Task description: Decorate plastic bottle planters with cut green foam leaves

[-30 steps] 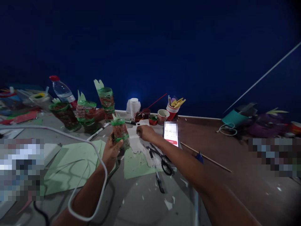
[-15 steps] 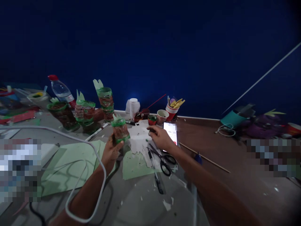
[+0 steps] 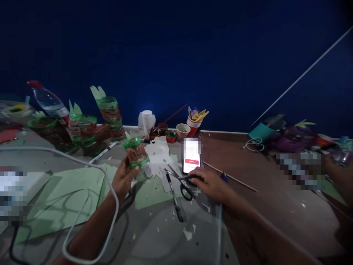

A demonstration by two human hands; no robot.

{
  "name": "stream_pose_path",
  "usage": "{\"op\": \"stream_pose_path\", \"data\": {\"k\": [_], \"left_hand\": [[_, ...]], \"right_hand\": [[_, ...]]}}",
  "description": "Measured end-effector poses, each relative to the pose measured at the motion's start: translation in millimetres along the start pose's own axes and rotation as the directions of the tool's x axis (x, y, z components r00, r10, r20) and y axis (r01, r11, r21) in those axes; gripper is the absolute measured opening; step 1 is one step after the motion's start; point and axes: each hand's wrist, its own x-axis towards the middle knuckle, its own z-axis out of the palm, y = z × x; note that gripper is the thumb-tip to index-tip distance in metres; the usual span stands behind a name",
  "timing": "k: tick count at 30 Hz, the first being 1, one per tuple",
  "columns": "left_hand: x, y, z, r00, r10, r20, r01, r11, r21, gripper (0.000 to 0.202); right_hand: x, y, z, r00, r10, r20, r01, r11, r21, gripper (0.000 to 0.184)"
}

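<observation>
My left hand is closed round a small cup that looks cut from a plastic bottle, with green bands at top and bottom, a brown painted middle and a pale paper piece rising from its rim. It is held upright, tilted a little, above the table. My right hand is at the black-handled scissors, its fingers curled over one handle loop; the blades point away to the left, low over the paper. Beside the scissors lies a black pen. White cut paper and green paper lie beneath.
Taller green-and-brown bottle cups and a red-capped bottle stand at the left. A lit phone, a thin stick and a red cup of brushes are at the back. A white cable crosses my left arm. Another person's hand shows far right.
My right hand has moved from above the white paper back toward me, down to the scissors' handle. My left hand still holds the cup. The view has turned slightly to the right.
</observation>
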Motion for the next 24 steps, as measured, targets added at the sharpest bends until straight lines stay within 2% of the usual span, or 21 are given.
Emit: {"op": "stream_pose_path", "data": {"k": [5,13,19,24], "left_hand": [[-1.4,-4.8,-1.8,0.998,-0.052,0.034,0.05,0.997,0.062,0.055],[-4.4,-8.9,-3.8,0.995,-0.037,0.092,0.027,0.994,0.109,0.061],[-5.2,-12.1,-3.5,0.992,-0.054,0.118,0.039,0.991,0.13,0.064],[-7.6,-10.8,-0.8,0.986,-0.059,0.156,0.033,0.986,0.163,0.058]], "right_hand": [[-3.6,-2.2,6.8,0.994,0.046,0.099,-0.037,0.995,-0.089,0.021],[1.8,-13.4,20.4,0.986,-0.068,0.151,0.109,0.952,-0.287,0.023],[4.2,-23.0,40.1,0.927,-0.189,0.324,0.344,0.774,-0.532,0.035],[9.7,-27.6,50.1,0.889,-0.274,0.366,0.452,0.645,-0.616,0.019]]}}
